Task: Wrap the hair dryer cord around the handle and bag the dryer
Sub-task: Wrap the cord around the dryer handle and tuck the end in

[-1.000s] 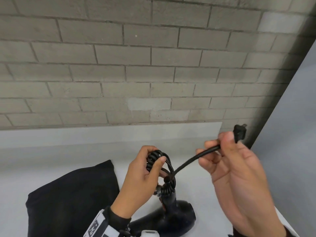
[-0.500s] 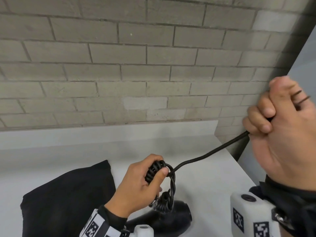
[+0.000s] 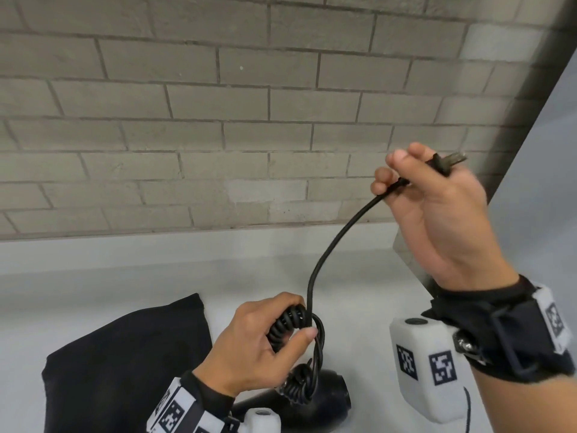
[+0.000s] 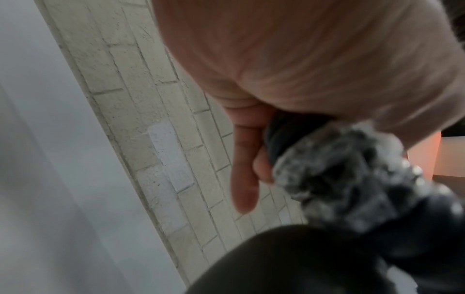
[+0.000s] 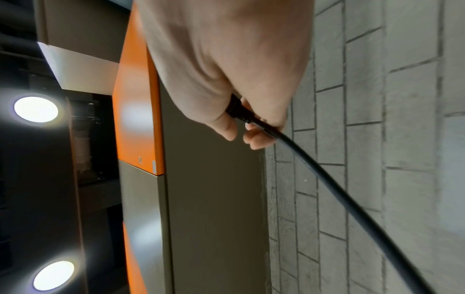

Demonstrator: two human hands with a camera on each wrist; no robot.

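hair dryer beside black bag, cord taut

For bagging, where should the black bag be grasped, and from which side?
Grip the bag probably at its far upper edge, coming from above and the left: it lies flat on the counter, that edge looks exposed, and the left hand with the dryer crowds its right side.

Head view: hair dryer at lower centre of frame on the counter, bag just left of it, brick wall behind both across the upper frame. Left hand sits above the dryer, around the coiled cord on the handle. Cord rises up-right to the right hand at centre right; plug at that hand's top.
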